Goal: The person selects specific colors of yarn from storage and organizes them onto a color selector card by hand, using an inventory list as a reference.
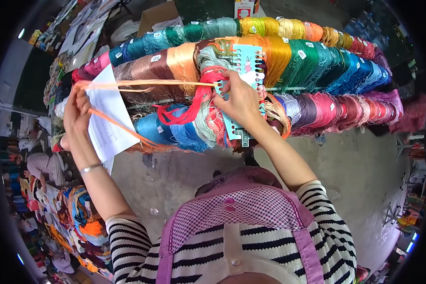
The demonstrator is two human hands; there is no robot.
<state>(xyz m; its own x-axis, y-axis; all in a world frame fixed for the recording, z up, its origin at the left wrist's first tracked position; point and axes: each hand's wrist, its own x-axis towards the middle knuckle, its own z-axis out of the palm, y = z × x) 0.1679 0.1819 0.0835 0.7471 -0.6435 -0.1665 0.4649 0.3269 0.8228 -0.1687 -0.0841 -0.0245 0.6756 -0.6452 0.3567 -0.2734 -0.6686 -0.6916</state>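
Observation:
My left hand (78, 110) is closed on a bundle of orange embroidery thread (146, 83), out over the left end of the rack. The thread runs taut across to a light-blue thread card (247, 54) with notches or holes along both sides. At the card's left edge my right hand (241, 98) pinches the thread, its palm over the card's lower half. A loose orange tail (116, 122) hangs below my left hand. Red thread (187, 106) hangs from the card's left side. What lies under my right fingers is partly hidden.
Rows of wound thread hanks (303, 59) in many colours fill the rack. A printed sheet (106, 113) lies at its left end. More bundled thread (80, 217) is piled at lower left, with another person (47, 166) beside it. A cardboard box (158, 16) stands behind.

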